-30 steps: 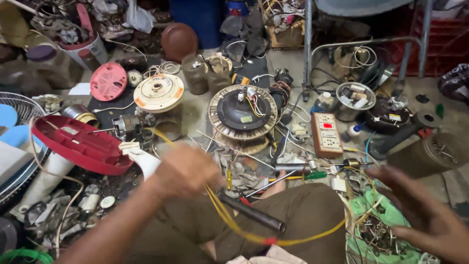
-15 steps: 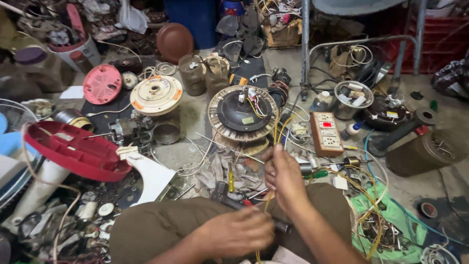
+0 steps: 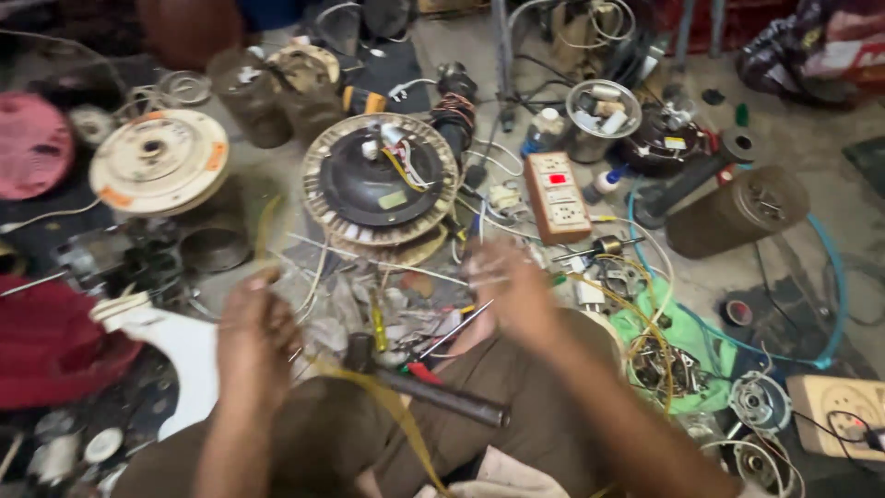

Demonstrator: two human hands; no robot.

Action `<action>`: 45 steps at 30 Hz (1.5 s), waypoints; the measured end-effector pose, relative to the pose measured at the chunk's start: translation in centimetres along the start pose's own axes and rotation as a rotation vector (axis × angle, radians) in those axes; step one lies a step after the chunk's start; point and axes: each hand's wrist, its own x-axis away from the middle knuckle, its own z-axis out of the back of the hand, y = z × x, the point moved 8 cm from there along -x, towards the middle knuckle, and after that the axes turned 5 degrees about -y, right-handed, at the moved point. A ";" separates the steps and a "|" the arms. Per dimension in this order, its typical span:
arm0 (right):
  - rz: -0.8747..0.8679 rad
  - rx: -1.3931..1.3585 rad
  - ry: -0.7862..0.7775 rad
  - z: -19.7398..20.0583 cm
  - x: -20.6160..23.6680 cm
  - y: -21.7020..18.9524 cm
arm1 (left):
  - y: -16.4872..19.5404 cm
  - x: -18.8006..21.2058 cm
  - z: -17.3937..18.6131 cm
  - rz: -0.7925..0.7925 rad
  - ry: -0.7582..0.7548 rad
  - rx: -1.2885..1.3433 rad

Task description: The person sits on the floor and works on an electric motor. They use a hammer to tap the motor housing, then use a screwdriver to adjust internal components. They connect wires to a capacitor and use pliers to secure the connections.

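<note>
My left hand (image 3: 253, 337) is closed around a yellow wire (image 3: 398, 417). The wire runs up past the fingers and down across my lap. My right hand (image 3: 512, 290) is raised over my right knee and blurred by motion. A thin pale wire (image 3: 387, 266) reaches its fingertips, but its grip is unclear. A dark metal rod-like tool (image 3: 442, 397) lies across my brown trousers between the hands. Just beyond both hands on the floor sits a round fan motor (image 3: 383, 180) with copper windings.
A cream round disc (image 3: 159, 159) lies far left and a red fan cover (image 3: 46, 341) near left, beside a white fan blade (image 3: 184, 355). An orange-and-white power strip (image 3: 558, 196), a brown cylinder (image 3: 737, 212) and a green bag of parts (image 3: 687, 346) lie to the right. Loose wires and screwdrivers are scattered everywhere.
The view has moved closer to the floor. My left hand rose from my lap to the left with the yellow wire. My right hand shifted right and lower.
</note>
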 end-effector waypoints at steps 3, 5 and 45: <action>-0.009 0.397 0.372 11.5 -3.4 6.3 | 1.3 -1.4 3.6 -0.132 0.053 -0.313; -0.366 0.558 0.204 14.9 -4.5 13.8 | 1.8 -1.4 5.5 -0.190 0.103 -0.706; -0.488 0.767 0.037 14.6 -10.5 20.8 | -7.5 -6.3 5.4 0.021 -0.080 0.114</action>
